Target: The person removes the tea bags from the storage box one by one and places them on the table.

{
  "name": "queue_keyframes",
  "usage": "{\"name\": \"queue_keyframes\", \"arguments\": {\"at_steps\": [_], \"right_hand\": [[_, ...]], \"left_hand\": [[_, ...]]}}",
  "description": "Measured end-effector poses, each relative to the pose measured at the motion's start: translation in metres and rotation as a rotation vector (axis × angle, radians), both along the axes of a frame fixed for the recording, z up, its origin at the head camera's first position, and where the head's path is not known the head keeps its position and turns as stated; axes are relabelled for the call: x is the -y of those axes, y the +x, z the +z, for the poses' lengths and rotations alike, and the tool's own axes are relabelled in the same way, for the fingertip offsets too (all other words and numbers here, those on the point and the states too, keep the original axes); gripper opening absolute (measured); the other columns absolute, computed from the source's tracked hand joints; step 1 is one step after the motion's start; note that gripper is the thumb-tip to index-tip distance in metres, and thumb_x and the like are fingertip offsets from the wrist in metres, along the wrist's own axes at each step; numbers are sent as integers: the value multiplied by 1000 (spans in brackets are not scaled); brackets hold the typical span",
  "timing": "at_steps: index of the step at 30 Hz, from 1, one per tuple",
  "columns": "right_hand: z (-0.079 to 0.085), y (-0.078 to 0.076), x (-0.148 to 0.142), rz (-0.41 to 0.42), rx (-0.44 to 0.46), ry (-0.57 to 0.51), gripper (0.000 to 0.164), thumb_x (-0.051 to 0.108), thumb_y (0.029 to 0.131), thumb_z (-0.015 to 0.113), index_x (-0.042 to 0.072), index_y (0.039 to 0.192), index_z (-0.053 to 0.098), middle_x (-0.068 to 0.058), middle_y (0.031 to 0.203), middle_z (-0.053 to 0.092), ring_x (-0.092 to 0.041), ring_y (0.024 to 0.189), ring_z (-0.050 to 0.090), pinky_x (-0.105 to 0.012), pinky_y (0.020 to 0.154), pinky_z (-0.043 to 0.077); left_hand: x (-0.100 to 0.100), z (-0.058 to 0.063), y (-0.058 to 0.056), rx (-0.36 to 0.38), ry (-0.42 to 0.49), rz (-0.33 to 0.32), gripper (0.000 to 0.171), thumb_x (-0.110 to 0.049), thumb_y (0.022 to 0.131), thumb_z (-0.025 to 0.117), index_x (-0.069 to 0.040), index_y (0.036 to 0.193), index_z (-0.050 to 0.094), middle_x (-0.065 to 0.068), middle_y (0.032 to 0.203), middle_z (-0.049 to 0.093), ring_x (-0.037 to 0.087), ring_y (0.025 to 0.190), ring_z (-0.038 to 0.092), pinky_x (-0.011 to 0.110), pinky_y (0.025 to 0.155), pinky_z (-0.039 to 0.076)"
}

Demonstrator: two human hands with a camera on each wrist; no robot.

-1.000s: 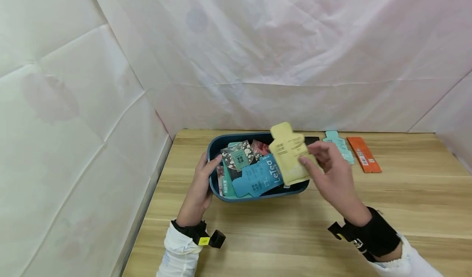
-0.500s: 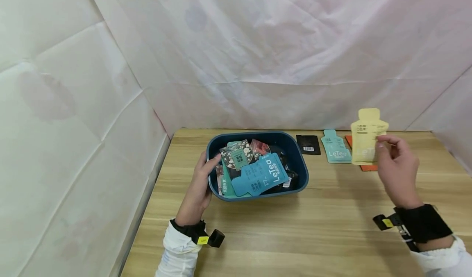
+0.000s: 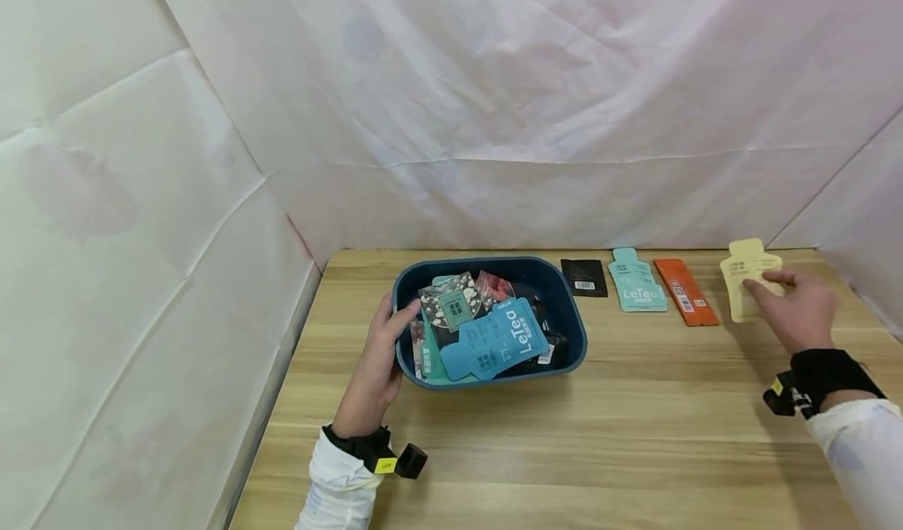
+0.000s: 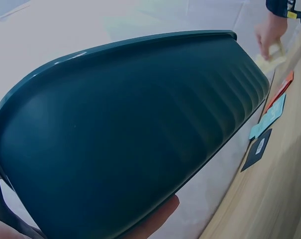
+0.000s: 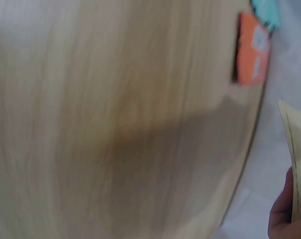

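Note:
My left hand (image 3: 381, 353) grips the left end of a dark blue plastic bin (image 3: 580, 348), thumb over its rim and fingers beneath, as the left wrist view shows. Inside lie several flat packets, among them a blue bottle-shaped LeTea sachet (image 3: 497, 340) and a floral-patterned packet (image 3: 451, 304). Far to the right, my right hand (image 3: 800, 306) pinches a pale yellow bottle-shaped sachet (image 3: 744, 283) by its right side. The right wrist view has this sachet (image 5: 300, 149) at its edge, raised off the table.
Along the table's back edge lie a black packet (image 3: 584, 277), a light teal LeTea sachet (image 3: 638, 281) and an orange packet (image 3: 686, 293), left to right. A pale cloth (image 3: 494, 107) hangs behind the wooden table (image 3: 600, 451) and on its left side.
My right hand has carried the yellow sachet from above the bin to the right, past the orange packet, and lowered it. My left hand and the bin have hardly moved.

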State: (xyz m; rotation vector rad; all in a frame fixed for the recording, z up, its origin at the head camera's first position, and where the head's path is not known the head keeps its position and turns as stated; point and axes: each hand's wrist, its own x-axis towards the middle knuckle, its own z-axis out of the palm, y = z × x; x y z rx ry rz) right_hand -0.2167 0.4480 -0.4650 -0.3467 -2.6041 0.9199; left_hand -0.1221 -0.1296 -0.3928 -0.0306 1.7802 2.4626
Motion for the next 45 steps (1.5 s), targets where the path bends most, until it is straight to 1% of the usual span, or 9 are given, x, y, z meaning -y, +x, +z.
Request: {"name": "queue_keyframes", "arguments": {"at_steps": [2,5,12,17,23,26,31,39,45], "right_hand": [[-10,-7,-12,60,12,62,50,32,94,61,-12,118,59,-38,119,54,-51,107,45,-53,92,32],[-22,-17,-26,127,45,115,45,27,93,62,-14,113,59,-43,114,53,-57,106,45,-63,93,30],[-40,-31,-40,216,145,127,49,33,97,55,-12,118,55,-46,124,44,-59,111,40,-66,87,34],[-40,-35,-40,239,184,160,48,32,98,53,-12,119,53,-47,123,42,-60,107,42,-66,85,35],[-35,-38,-32,165,253,279,47,33,96,54,-6,121,53,-44,124,44,-65,102,36,-68,78,31],[-33,-36,-21,119,169,313,43,26,93,58,-7,119,54,-42,119,45,-64,103,35,-68,80,30],[-19,-37,14,114,-85,304,37,17,92,59,-13,114,56,-40,112,49,-57,104,41,-65,85,31],[18,-45,82,338,-141,254,37,18,98,54,-11,123,51,-36,126,42,-53,116,35,-63,93,28],[45,-39,139,486,-247,239,33,13,97,59,-6,123,52,-29,128,45,-48,121,36,-58,99,28]], "left_hand": [[0,1,0,6,-8,1,50,-29,100,49,-20,146,31,11,138,42,22,117,49,30,86,53],[-1,1,1,13,-19,7,51,-30,100,49,-20,147,30,11,139,42,24,118,48,31,87,53],[-2,3,2,24,-35,11,51,-29,101,46,-20,148,28,12,140,40,23,118,48,31,86,53],[-2,3,4,23,-39,13,52,-31,101,48,-20,148,28,12,140,39,23,117,48,31,86,53],[-1,1,5,-1,-21,10,51,-30,101,47,-19,147,28,13,138,41,24,118,48,32,86,53],[-1,2,4,-9,-5,8,51,-29,101,48,-19,147,29,13,139,41,25,119,47,32,87,53],[-2,2,2,-5,11,7,52,-29,101,49,-20,147,29,11,140,40,24,121,46,31,89,52],[0,0,0,-5,15,5,50,-29,101,49,-19,146,31,12,140,41,23,119,49,31,88,52],[0,-4,0,-9,9,2,51,-31,100,49,-18,146,31,12,141,42,23,120,48,30,88,52]]}}
